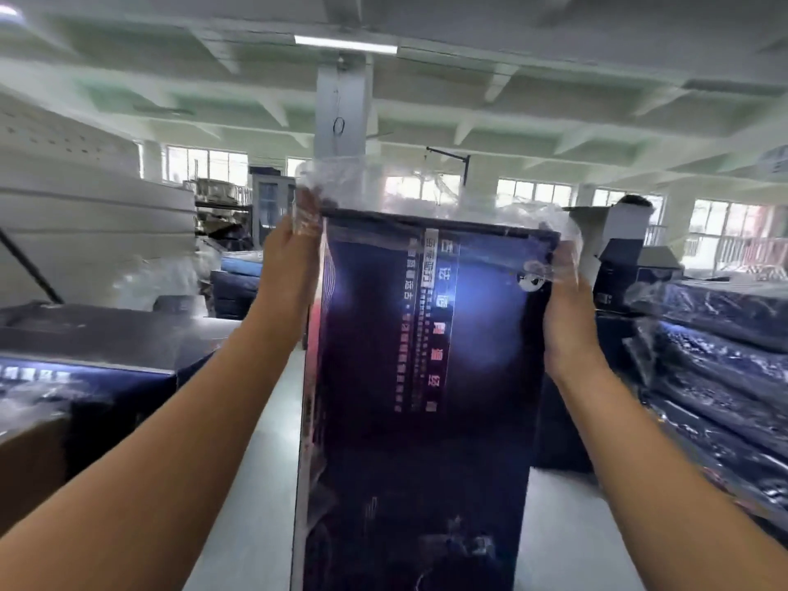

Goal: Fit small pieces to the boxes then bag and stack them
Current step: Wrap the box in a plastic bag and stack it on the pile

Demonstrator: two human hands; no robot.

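Since the dark blue printed box (426,356) is held up on end with its bottom out of frame, everything hangs on two grips. The left hand (294,258) clutches the clear plastic bag (383,185) at the box's top left corner, and the right hand (563,309) clamps the film against the right edge just under the top right corner. My guess is that slippery film could tear or slide, dropping the box or tipping it toward the stack of bagged boxes (716,368).
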